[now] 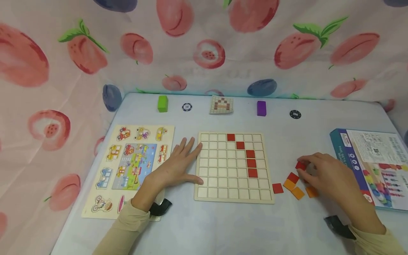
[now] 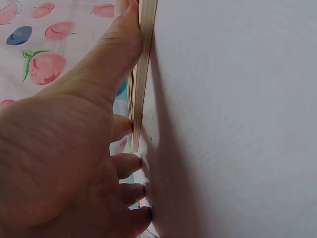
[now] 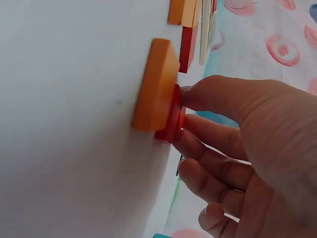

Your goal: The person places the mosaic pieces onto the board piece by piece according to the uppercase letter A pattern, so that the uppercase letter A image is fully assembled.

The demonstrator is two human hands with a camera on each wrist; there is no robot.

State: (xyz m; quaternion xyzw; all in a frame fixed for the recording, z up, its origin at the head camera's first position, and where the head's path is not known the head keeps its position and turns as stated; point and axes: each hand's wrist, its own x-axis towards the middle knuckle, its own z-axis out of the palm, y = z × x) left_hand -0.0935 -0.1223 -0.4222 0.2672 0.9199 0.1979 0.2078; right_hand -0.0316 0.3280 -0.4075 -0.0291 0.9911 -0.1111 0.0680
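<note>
The grid board (image 1: 234, 168) lay flat on the counter (image 1: 223, 226), square, so with no long axis; its edges ran roughly parallel to the counter's front edge. Five red tiles sat in its cells in a line stepping from the top row down and to the right (image 1: 250, 163). The left hand (image 1: 174, 166) rested flat against the board's left edge, fingers (image 1: 188, 147) straight and slightly spread, the thumb along the edge; in the left wrist view the thumb (image 2: 121, 49) pressed the board's thin side (image 2: 143, 64). To the right of the board, the right hand (image 1: 328, 175) pinched a red tile (image 1: 300, 165) between thumb and fingertips; the right wrist view showed that tile (image 3: 172, 116) held on the counter, touching an orange tile (image 3: 156, 84). Between that hand and the board lay loose tiles close together: a red one just beside the board's lower right corner (image 1: 277, 188), another red one (image 1: 293, 177), and orange ones (image 1: 298, 193). Nothing lay between these tiles and the board. Left of the board, touching the left hand, lay a vehicle puzzle (image 1: 130, 166). Behind the board stood a green block (image 1: 163, 103), a chip (image 1: 187, 107), a pattern card (image 1: 221, 105), a purple block (image 1: 261, 108) and a second chip (image 1: 295, 114). Far right of the board lay a box (image 1: 373, 166).
</note>
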